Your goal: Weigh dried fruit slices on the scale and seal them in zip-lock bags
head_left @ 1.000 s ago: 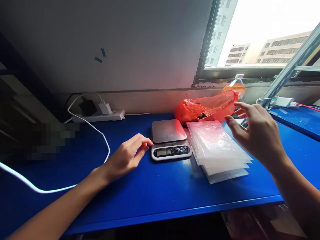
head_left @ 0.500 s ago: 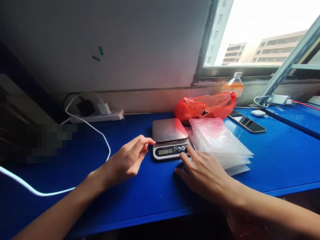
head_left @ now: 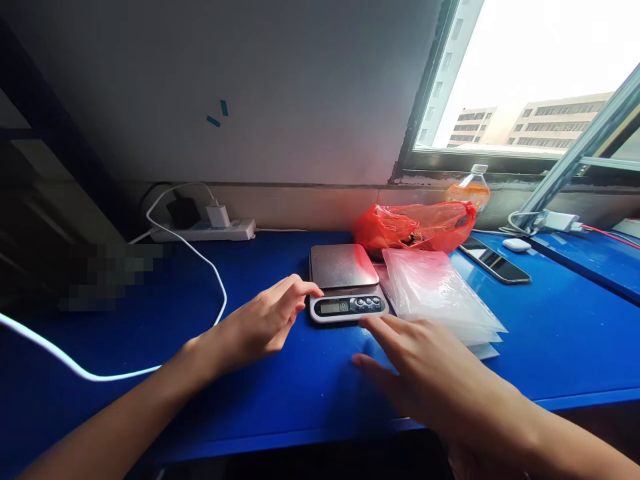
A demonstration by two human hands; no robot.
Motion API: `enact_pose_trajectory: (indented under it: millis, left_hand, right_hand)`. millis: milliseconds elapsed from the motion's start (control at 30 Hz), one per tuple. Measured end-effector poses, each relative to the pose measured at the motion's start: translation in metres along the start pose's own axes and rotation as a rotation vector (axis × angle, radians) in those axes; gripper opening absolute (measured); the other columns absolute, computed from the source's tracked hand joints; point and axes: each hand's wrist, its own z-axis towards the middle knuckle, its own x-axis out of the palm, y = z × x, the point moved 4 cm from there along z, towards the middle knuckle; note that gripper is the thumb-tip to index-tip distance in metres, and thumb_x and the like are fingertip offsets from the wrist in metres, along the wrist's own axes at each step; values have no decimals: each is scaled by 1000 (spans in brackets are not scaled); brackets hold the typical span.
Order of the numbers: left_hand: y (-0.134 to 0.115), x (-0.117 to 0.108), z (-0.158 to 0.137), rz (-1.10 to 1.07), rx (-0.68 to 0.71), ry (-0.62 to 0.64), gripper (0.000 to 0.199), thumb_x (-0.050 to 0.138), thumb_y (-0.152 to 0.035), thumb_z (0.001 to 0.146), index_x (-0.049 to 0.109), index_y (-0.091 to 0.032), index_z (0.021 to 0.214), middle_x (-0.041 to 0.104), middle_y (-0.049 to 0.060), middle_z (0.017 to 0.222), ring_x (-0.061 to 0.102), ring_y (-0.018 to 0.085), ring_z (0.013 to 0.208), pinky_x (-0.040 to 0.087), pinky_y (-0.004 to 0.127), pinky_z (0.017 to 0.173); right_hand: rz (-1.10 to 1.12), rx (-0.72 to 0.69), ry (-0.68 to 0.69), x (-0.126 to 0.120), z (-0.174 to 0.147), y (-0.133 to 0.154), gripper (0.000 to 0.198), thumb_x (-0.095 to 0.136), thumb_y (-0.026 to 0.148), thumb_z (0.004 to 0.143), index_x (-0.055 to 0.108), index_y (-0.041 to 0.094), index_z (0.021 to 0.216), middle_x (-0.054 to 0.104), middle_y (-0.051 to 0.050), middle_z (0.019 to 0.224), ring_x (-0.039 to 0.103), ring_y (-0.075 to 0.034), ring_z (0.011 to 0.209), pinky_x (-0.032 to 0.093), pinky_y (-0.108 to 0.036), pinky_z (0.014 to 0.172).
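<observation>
Head view: scale (head_left: 348, 283) on blue table (head_left: 570, 333), roughly mid-frame, between the hands. Low, flat body. Squarish metal plate (head_left: 343, 265), dull grey, faintly speckled, red sheen along its right side. Nearer the person, a dark panel (head_left: 350, 309) with rounded white rim; grey display (head_left: 333, 307) at left, lit digits too small to read for certain; round buttons (head_left: 369, 302) in a row at right.

Left hand (head_left: 265, 317) to the left of scale, fingers half curled, grip narrow, nothing seen in it. Index fingertip (head_left: 317, 292) reaches the panel's left end; whether it presses or only hovers, cannot tell. Right hand (head_left: 425, 357) lies to the right and nearer the person, palm down, fingers spread, thumb well apart from the rest; grip wide, nothing seen in it. Fingertips (head_left: 367, 323) at scale's near edge, contact unclear.

Panel end points toward the person, plate end toward the wall. Panel's long axis runs left to right, right end a touch farther back. Whole body's longer axis hard to judge, foreshortened.

Clear bags (head_left: 435, 287) fanned just right of scale; red bag (head_left: 415, 227) behind them; phone (head_left: 495, 260) farther right.
</observation>
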Motion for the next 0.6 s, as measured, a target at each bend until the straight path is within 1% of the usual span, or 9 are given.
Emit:
enact_pose_trajectory:
  millis: [67,133,233,300,367,400,467,533,600]
  left_hand:
    - [4,-1,1,7,-17,-16,36,39,-8,93,42,-24,124,57,3,101,58,10,72,51,21,68]
    - [9,-2,1,13,-34,-33,30,38,-9,93,45,-22,120,58,3,98,58,11,72,50,21,66]
    - [21,-5,3,67,-57,-32,27,37,-9,92,45,-20,116,59,4,97,58,12,72,50,24,66]
    - [30,-6,6,177,-52,-2,28,35,-7,90,46,-18,114,58,6,96,58,14,74,50,26,68]
    - [39,-6,11,299,-57,47,32,34,-3,88,47,-16,114,58,7,97,58,16,78,50,29,70]
    - [43,-5,14,341,-69,58,35,34,-2,87,47,-16,115,58,8,97,59,17,79,51,30,72]
    - [48,-5,20,357,-100,28,37,35,-3,87,46,-17,120,60,9,100,61,19,85,52,32,76]
    - [51,-5,23,317,-121,-43,37,37,-7,89,44,-18,124,61,9,105,63,20,93,53,36,83]
    - [55,-3,20,269,-151,-88,36,38,-12,92,42,-19,127,61,10,112,63,22,102,53,39,90]
  right_hand:
    - [122,15,-86,-29,2,-6,32,49,47,95,64,26,114,71,-4,82,64,-17,63,45,-27,54]
    - [167,27,-166,-54,12,-24,31,50,50,93,65,28,108,69,0,73,62,-15,57,42,-25,51]
    - [74,156,-341,-69,33,-75,29,53,50,90,66,24,93,68,-1,67,61,-16,55,41,-26,53]
    - [56,341,-440,-61,38,-121,28,54,46,88,66,20,86,68,-4,65,61,-17,55,41,-28,57]
    - [63,494,-485,-43,35,-164,22,49,33,88,65,19,85,70,-8,70,65,-20,64,43,-29,62]
    - [30,504,-436,-32,34,-181,18,50,27,86,66,18,86,71,-10,75,66,-21,69,44,-30,64]
    - [2,499,-368,-14,29,-207,23,46,15,80,66,18,91,73,-11,81,67,-21,73,46,-30,67]
    - [-41,462,-307,-6,28,-221,25,45,11,76,67,18,87,73,-12,84,66,-22,74,45,-31,70]
    - [-87,417,-253,-3,34,-224,22,44,10,76,64,19,74,71,-12,81,63,-22,74,43,-32,69]
